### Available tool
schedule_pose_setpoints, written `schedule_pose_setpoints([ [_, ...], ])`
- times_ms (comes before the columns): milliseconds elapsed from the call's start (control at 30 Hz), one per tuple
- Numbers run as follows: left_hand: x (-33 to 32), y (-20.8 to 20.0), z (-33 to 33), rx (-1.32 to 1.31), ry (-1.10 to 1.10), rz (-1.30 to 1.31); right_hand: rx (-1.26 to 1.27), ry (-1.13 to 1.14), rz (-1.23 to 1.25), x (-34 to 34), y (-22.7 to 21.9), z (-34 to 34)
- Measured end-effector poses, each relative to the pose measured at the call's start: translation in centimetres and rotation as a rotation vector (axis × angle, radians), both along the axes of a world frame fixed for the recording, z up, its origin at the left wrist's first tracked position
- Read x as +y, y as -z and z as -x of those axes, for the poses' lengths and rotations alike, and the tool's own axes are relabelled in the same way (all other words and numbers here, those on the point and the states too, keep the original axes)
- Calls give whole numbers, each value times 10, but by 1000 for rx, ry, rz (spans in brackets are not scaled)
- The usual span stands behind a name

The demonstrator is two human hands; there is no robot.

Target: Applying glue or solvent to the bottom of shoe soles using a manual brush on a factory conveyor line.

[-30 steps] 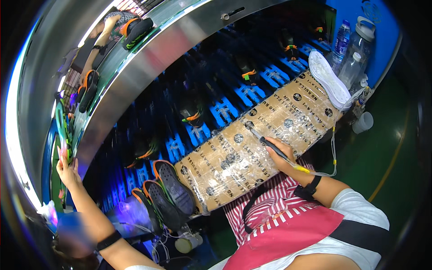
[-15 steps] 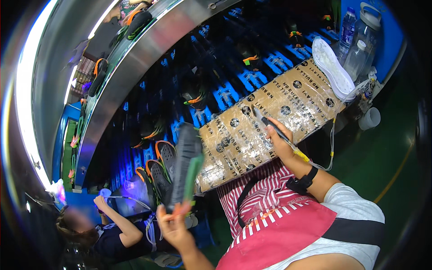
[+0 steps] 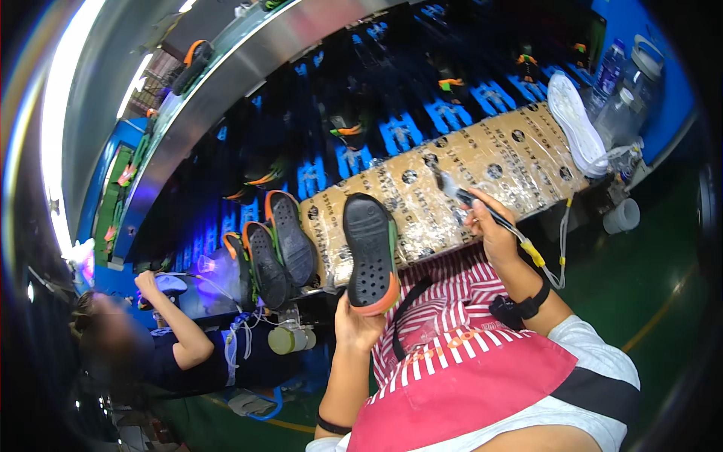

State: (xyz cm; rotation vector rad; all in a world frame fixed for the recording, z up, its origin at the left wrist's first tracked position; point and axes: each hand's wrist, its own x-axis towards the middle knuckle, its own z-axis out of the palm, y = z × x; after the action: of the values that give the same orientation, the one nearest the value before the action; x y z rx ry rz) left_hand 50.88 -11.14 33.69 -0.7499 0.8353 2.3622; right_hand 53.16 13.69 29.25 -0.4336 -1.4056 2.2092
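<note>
My left hand (image 3: 357,324) grips a black shoe sole (image 3: 367,245) by its orange end. The sole is tilted up with its holed inner face showing and a green strip along the right side. My right hand (image 3: 492,230) holds a dark-handled brush (image 3: 465,197), a tube running from its yellow-wrapped rear end. The bristles are over the cardboard, apart from the sole. That taped, printed cardboard (image 3: 512,154) covers the bench in front of me. Left of the held sole, several similar soles, one a black sole (image 3: 290,237), stand close together at the cardboard's left end.
A white sole (image 3: 574,124) lies at the cardboard's right end, beside bottles (image 3: 608,68) and a white cup (image 3: 621,216). Beyond the bench, a dark conveyor with blue holders (image 3: 399,134) carries orange-trimmed soles. At left, a co-worker's arm (image 3: 181,324) reaches toward the bench.
The sole in my left hand has moved right and turned, so its holed face shows instead of its side. My right hand still holds the brush. My view has shifted slightly.
</note>
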Motion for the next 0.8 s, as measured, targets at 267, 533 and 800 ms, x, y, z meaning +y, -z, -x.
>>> schedule_pose_setpoints([
  [267,26,48,10,49,160,-324,-7,-191,-78,2,-33,-12],
  [533,28,52,-1,142,192,-281,73,-277,-453,-17,-64,-16],
  [800,20,68,-15,230,153,-266,459,-188,-883,-50,-78,8],
])
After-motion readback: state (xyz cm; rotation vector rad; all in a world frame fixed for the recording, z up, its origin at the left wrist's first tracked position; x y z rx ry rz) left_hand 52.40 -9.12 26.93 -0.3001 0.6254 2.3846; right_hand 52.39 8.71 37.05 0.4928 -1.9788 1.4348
